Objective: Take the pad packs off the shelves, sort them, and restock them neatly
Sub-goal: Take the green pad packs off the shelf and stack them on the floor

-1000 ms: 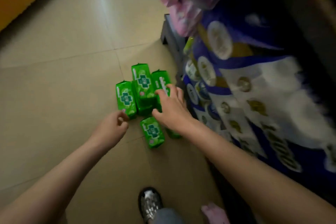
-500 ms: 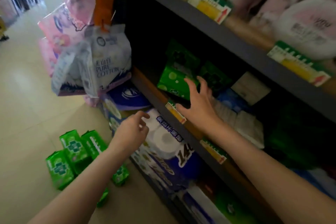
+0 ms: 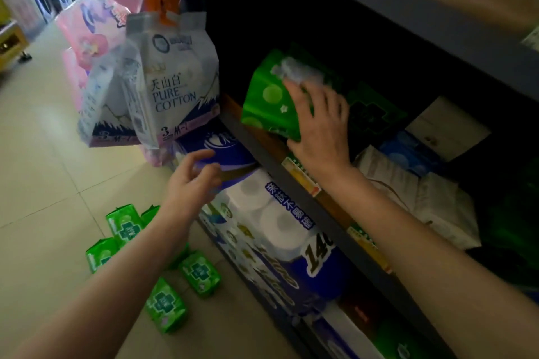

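Green pad pack (image 3: 269,96) at the shelf (image 3: 262,151) front edge: glossy, pale green dots, crinkled clear patch at top, tilted, lower edge on the shelf lip. Right hand (image 3: 319,128) lies over its right side, thumb under the bottom corner. Darker green pack (image 3: 376,114) with cross logo sits just behind, in shadow. On the floor: 5 small green cross-logo packs (image 3: 199,272) visible, clustered near the shelf base, some upright, some lying flat, partly hidden by the left forearm.
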Motion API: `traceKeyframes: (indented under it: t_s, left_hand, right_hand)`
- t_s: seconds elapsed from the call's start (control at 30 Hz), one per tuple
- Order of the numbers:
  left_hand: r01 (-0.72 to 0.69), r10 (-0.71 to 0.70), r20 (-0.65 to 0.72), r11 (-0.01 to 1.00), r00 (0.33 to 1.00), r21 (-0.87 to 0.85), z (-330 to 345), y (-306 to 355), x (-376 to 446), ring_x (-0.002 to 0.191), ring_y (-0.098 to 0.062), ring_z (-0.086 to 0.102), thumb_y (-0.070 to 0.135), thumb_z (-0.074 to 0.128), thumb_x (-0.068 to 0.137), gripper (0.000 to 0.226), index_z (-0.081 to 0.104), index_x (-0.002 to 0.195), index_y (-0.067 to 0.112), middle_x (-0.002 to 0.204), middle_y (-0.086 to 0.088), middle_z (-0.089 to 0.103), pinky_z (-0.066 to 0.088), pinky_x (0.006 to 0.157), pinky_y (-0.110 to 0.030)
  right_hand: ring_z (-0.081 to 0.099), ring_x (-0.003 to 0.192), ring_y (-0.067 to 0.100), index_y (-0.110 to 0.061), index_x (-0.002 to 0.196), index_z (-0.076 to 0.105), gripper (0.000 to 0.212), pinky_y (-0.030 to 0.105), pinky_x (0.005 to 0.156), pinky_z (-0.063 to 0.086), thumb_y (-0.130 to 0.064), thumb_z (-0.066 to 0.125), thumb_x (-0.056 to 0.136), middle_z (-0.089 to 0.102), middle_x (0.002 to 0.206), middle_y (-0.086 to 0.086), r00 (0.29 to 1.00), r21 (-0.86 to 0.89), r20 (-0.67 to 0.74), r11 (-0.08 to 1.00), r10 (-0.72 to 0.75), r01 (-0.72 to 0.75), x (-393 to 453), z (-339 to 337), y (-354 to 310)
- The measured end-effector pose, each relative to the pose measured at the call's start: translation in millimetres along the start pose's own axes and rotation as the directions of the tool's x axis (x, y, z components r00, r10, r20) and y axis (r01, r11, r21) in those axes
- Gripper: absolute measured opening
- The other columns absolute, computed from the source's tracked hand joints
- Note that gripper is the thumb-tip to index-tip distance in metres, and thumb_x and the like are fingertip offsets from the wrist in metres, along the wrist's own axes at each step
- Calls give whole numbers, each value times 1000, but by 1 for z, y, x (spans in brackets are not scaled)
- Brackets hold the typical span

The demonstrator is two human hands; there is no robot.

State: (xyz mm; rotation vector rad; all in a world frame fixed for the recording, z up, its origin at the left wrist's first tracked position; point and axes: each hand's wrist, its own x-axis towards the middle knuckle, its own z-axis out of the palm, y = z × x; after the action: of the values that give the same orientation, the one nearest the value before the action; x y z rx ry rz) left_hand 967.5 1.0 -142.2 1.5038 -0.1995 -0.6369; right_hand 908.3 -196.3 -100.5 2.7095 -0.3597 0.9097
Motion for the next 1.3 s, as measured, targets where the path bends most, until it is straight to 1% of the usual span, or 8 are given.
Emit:
traceKeyframes:
  t_s: [0.17,0.37,0.47,0.57,0.7,0.97,1.07,1.3]
  left_hand:
    - [343,-198,387,870,901,-353,-18,22,-8,112,-29,60,69,42,75,70,55,128,25,123,-8,63,45,93,-47]
    - [480,-457,244,876,856,-44,-37,0,-44,95,-28,60,51,64,73,51,61,112,17,113,-10,63,48,84,-41]
    - [456,-462,187,887,867,78,-26,-5,-60,95,-25,57,44,62,77,35,58,104,21,112,-8,60,48,75,-36]
    - [461,-488,224,872,844,165,-12,-13,-75,102,-28,57,46,70,57,65,57,113,18,113,-9,61,47,81,-38]
    - [462,-500,243,864,831,200,10,-34,-101,105,-30,58,48,83,40,86,57,116,20,113,-8,64,46,94,-45]
    - [474,-488,102,870,867,138,30,-85,-159,91,-23,59,35,72,75,54,52,121,16,108,-8,64,47,75,-34]
    - [434,-432,-35,895,901,102,31,-101,-173,76,-17,59,31,74,75,48,52,114,15,95,-6,64,45,55,-27]
    - [443,-348,-293,808,891,388,-13,-200,-212,110,-32,55,63,81,33,115,41,130,14,123,-11,56,47,96,-49]
  right_hand:
    - [43,118,25,-22,135,31,69,45,104,32,-18,71,80,36,128,-1,940,114,-131,937,-316,331,-59,-25,-53]
    - [30,134,26,-21,141,32,82,43,113,15,-42,74,74,36,145,3,838,341,289,868,-462,361,-85,-70,-36]
    - [10,143,25,-24,143,34,79,39,115,2,-55,66,78,20,155,6,843,192,536,980,-54,-60,-87,-112,22]
    - [14,142,30,-22,149,18,103,40,113,18,-46,78,68,13,155,11,636,-93,684,908,357,-409,-104,-135,102]
    - [16,141,32,-23,151,2,124,41,114,22,-29,87,61,11,156,8,412,-153,804,818,429,-554,-148,-129,143]
    - [16,137,40,-25,150,8,115,44,111,18,-33,84,64,19,151,18,517,-234,718,861,466,-452,-154,-120,140]
    - [28,126,40,-25,143,27,97,51,104,24,-36,82,64,33,139,22,776,-279,467,903,424,-325,-162,-157,103]
    - [29,111,31,-26,132,38,93,51,92,32,-47,81,52,44,126,19,956,137,284,984,75,-118,-253,-216,-18]
